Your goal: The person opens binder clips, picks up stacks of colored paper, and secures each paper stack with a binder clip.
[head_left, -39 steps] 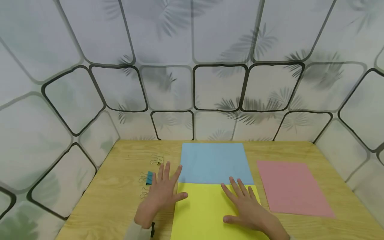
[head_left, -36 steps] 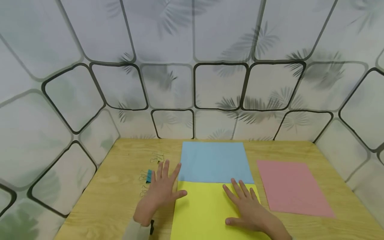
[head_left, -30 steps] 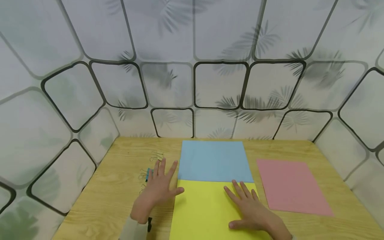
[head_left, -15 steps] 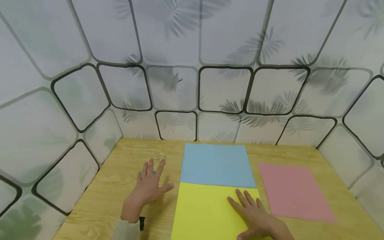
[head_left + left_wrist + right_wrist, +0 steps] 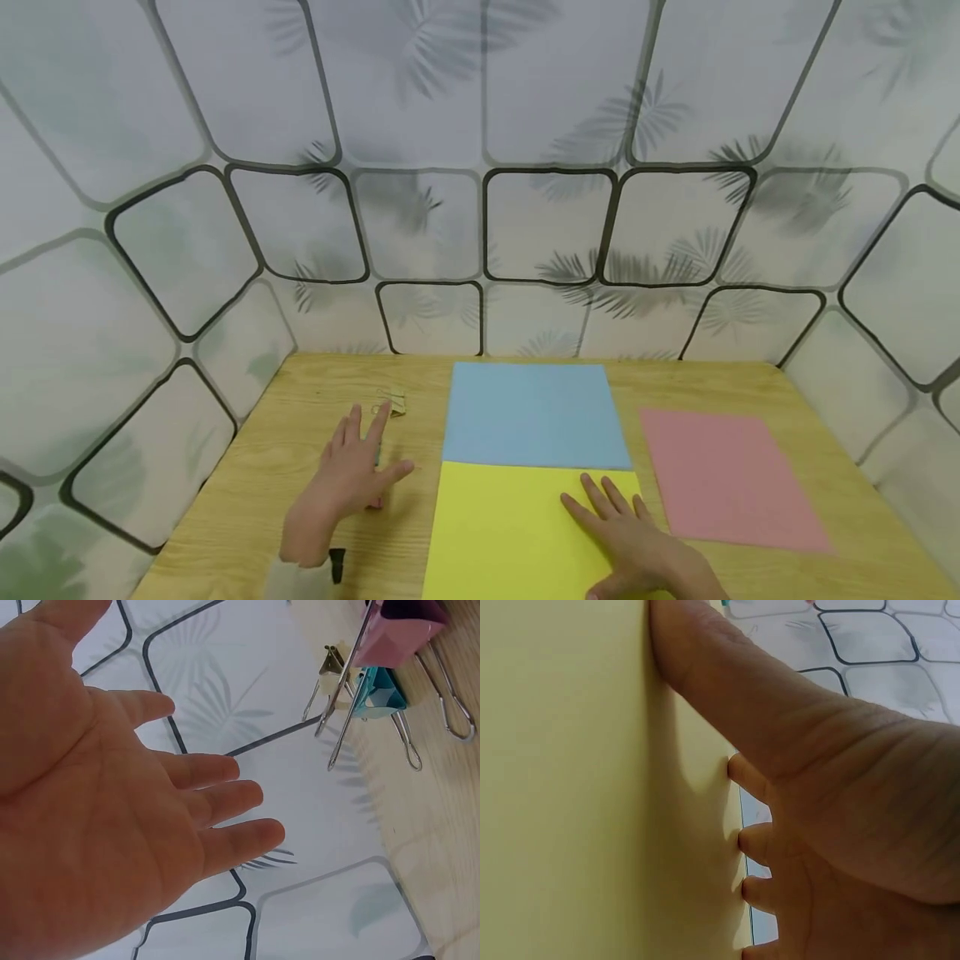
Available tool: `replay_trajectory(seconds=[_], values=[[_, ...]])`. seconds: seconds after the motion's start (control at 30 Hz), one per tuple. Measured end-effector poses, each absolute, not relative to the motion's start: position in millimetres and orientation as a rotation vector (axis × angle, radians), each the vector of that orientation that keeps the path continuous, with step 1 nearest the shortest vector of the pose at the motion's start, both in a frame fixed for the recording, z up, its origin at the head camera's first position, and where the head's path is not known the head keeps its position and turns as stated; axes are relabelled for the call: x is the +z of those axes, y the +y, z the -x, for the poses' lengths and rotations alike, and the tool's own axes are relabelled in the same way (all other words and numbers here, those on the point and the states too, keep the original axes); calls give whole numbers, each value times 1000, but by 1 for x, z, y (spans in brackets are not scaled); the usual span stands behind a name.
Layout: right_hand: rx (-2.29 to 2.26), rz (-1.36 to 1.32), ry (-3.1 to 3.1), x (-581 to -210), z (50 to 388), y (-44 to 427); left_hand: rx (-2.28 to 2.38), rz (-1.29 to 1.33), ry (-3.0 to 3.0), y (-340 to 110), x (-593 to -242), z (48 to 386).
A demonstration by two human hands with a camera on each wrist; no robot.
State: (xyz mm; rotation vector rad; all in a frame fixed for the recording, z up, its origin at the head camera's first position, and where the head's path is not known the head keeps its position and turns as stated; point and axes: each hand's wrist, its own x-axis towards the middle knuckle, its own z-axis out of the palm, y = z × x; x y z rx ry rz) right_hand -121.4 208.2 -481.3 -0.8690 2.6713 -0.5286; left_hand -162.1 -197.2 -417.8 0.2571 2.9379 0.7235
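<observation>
My left hand is over the wood table, left of the yellow sheet, its fingers straight and spread and holding nothing. Binder clips lie around and under it in the head view: a yellow clip past the fingertips, a mostly hidden pink clip, and a black clip by the sleeve. A teal binder clip shows more fully in the left wrist view. My right hand rests its spread fingertips and thumb on the yellow sheet. The blue sheet adjoins its far edge.
A pink sheet lies on the table to the right, apart from the other two sheets. Behind the table and along both sides hangs a pale patterned backdrop with dark outlines and leaf prints.
My left hand has moved left, off the yellow sheet's edge and across the clips, uncovering the yellow one. My right hand has slid slightly nearer on the yellow sheet.
</observation>
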Motion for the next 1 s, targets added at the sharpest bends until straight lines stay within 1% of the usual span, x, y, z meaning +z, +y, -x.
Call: replay_trajectory(seconds=[0.37,0.67,1.0], values=[[-553,814,2635,-482,118,209,755,-178,2878,-200,-421,164],[-559,800,2611,-482,118,208,723,-167,2896,-204,-432,164],[-524,807,2644,-482,119,205,669,-156,2845,-197,-440,163]])
